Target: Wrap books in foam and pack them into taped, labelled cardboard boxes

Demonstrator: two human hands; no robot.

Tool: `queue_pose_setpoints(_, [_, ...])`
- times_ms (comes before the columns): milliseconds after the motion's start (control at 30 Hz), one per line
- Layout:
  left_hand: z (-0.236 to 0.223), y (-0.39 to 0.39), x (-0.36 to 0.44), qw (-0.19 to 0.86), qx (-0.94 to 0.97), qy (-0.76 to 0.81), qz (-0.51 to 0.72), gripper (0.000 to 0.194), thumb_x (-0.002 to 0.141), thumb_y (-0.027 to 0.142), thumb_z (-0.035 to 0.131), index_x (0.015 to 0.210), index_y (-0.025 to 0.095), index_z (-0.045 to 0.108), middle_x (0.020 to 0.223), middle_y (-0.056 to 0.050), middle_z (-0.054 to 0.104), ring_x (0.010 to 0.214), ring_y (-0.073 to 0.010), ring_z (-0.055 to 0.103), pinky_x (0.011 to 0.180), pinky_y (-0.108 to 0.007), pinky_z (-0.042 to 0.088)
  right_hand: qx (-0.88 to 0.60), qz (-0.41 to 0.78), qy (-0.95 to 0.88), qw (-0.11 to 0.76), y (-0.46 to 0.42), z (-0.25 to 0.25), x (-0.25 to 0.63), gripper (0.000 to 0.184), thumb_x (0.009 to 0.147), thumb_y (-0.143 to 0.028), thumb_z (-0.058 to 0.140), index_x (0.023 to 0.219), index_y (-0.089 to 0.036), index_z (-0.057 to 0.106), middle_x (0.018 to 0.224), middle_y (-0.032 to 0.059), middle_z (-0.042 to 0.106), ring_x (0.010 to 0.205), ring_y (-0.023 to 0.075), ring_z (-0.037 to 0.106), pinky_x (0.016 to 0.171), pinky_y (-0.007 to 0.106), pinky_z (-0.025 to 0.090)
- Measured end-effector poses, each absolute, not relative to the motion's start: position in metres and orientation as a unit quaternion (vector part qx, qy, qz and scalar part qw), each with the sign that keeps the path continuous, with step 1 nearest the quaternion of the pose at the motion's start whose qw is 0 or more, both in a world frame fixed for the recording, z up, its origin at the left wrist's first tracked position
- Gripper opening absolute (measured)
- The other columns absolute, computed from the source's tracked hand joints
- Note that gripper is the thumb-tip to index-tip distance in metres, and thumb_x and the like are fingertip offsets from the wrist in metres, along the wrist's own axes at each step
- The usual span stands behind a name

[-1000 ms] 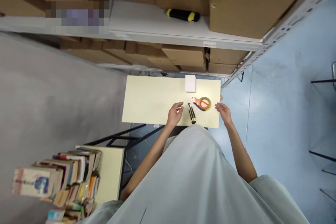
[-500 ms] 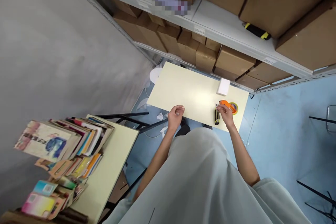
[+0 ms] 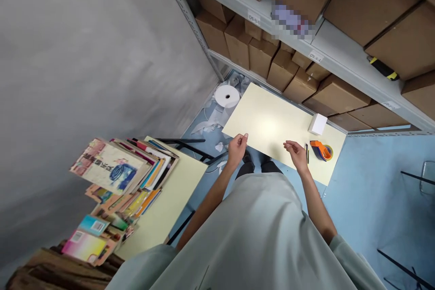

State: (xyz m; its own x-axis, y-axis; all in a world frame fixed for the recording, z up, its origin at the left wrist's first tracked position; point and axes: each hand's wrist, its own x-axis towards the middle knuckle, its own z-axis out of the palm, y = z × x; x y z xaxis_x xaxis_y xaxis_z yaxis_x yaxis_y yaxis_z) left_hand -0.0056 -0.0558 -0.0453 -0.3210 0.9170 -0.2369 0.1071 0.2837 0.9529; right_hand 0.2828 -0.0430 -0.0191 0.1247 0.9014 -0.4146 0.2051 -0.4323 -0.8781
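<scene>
Orange, likely stiff, light plastic, the tape dispenser (image 3: 316, 148) sits right of centre on the counter (image 3: 268, 120), best gripped round its body. The right hand (image 3: 297, 154) hangs loosely open near the slim cutter (image 3: 307, 154); the left hand (image 3: 237, 147) is curled, contents unclear to me.

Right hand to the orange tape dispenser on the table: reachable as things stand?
Probably yes. The right hand looks empty and hovers just left of the orange tape dispenser; only the cutter lies between them, flat on the table, so it should be easy to pass over.
</scene>
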Motion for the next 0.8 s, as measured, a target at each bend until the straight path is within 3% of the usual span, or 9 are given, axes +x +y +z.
queue_pose_setpoints(300, [-0.033,-0.067,-0.004,0.396,0.280,0.702,0.522,0.038,0.103,0.061,0.065,0.089,0.027,0.060,0.071,0.002,0.065,0.070,-0.0180,0.064,0.073,-0.032,0.053,-0.584,0.564,-0.509,0.285,0.001,0.001,0.250,0.042,0.090,-0.060,0.079,0.111,-0.024,0.083,0.115,0.0142,0.089,0.113,0.0326,0.084,0.111,0.056,0.065])
queue_pose_setpoints(800, [0.038,-0.219,-0.071,0.099,0.066,0.804,0.582,0.051,0.102,0.077,0.062,0.094,0.027,0.058,0.078,-0.001,0.066,0.077,-0.0206,0.068,0.079,-0.035,0.057,-0.254,0.663,-0.694,0.114,-0.005,0.017,0.060,0.043,0.101,-0.064,0.071,0.118,-0.027,0.084,0.124,0.0129,0.088,0.120,0.0345,0.082,0.109,0.049,0.066])
